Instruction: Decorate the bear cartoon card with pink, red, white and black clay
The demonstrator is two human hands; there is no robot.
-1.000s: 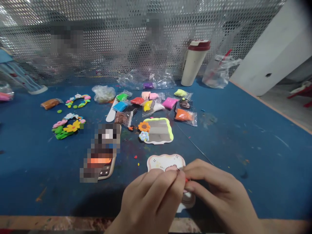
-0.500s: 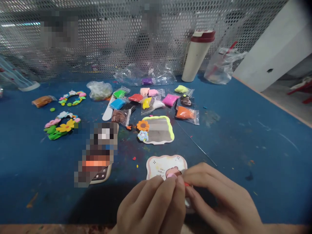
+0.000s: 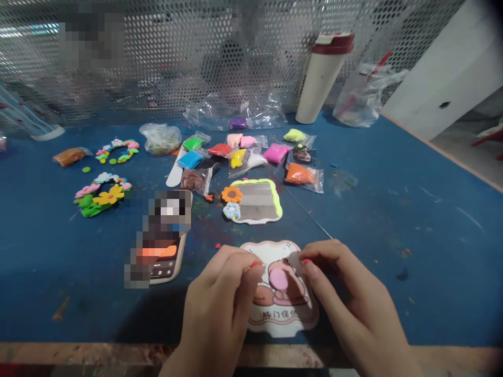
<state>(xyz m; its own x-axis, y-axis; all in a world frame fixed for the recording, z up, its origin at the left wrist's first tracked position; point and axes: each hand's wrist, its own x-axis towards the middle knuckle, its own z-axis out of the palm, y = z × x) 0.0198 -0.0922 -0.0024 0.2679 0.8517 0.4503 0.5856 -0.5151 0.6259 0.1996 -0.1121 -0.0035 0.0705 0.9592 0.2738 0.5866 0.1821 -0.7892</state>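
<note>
Scallop-edged cream paper card lies flat on the blue table, close to its near edge and directly in front of the person. Its long axis runs away from the person, leaning slightly left at the far end, and the line of printed characters along the near end faces the person. A soft pink oval of modelling clay sits on the printed brown cartoon figure at the card's middle. The left hand is at the card's left side and the right hand at its upper right. The hands are apart, with curled fingers reaching the card's edges; whether either pinches anything small cannot be told. Beyond the card lie a lime-edged grey plaque, an orange clay flower, a blurred phone in a beige case and a bagged orange clay block among other clay packets.
</note>
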